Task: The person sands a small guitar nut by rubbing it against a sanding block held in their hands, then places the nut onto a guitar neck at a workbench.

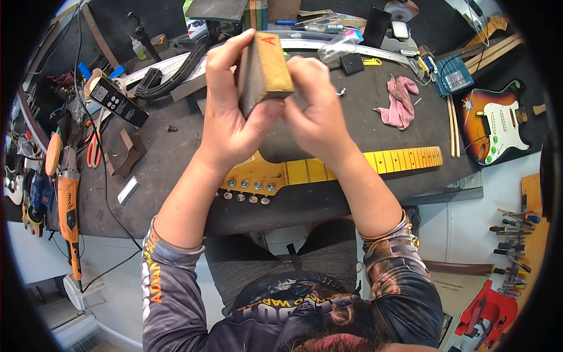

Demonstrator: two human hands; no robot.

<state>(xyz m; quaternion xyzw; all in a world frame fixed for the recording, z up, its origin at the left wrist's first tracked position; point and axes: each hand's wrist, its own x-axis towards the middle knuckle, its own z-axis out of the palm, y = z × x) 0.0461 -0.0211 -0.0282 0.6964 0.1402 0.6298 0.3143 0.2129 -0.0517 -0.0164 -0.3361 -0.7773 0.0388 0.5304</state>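
My left hand (226, 111) grips a sanding block (273, 64), raised and tilted above the bench. The block has a yellowish wooden face with a red mark and a dark, rough-looking side. Close against its right edge is my right hand (316, 111), slightly blurred, its fingers curled in. What those fingers hold, if anything, is hidden. Below both wrists lies a guitar neck (375, 162) with a yellow fretboard, its headstock (249, 176) and metal tuners toward the left. My right forearm covers part of the fretboard.
On the dark workbench (176, 205) lie a pink cloth (400, 102), a black box (117, 104), red-handled pliers (94, 146) and a small white block (128, 189). A sunburst guitar body (495, 123) is at right. An orange power tool (68, 205) hangs at left, its cable crossing the bench.
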